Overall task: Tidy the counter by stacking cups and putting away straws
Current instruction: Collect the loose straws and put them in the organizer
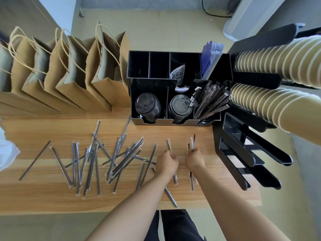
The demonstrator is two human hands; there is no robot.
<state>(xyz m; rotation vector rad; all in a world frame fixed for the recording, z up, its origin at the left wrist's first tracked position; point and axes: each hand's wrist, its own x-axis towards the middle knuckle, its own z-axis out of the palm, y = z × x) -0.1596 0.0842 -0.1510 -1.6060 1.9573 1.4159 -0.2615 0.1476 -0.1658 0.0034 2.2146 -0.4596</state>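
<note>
Several wrapped black straws point(97, 162) lie scattered across the wooden counter point(52, 197). My left hand point(167, 161) is closed around a wrapped straw point(168, 145) that sticks out above and below the fist. My right hand point(194, 159) grips two or three straws point(192, 144) the same way, just right of the left hand. A black organizer point(137, 121) behind the hands holds more wrapped straws point(211, 101) in its right front compartment. Stacked paper cups point(257, 103) lie in a black dispenser rack at the right.
Black lids point(147, 105) fill two front compartments of the organizer. Brown paper bags point(69, 75) stand in a row at the back left. The dispenser's empty black arms point(251, 157) jut out at the counter's right end. A white object point(7, 150) sits at the left edge.
</note>
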